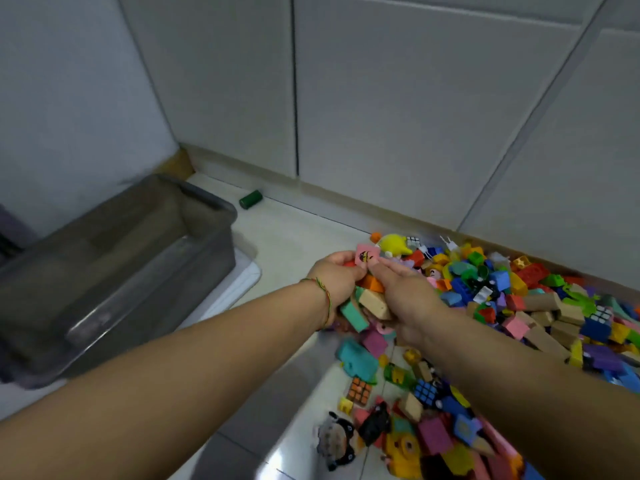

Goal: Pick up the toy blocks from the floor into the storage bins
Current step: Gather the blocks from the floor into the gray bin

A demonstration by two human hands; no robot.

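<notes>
This is a home, most likely a child's play corner. A glossy tiled floor (294, 233) meets a pale skirting board (346, 199) and grey padded wall panels (398, 98) from 10 to 2 o'clock. A heap of bright toy blocks (519, 299) spreads from 3 to 5 o'clock, mixed with a puzzle cube (596, 322), a yellow toy (394, 244) and a small doll (336, 441) at 6. A smoky plastic storage bin (214, 251) sits at 9 o'clock.

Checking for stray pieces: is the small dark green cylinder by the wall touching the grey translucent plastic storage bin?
Apart. The head view shows bare floor between the dark green cylinder and the grey plastic bin.
</notes>
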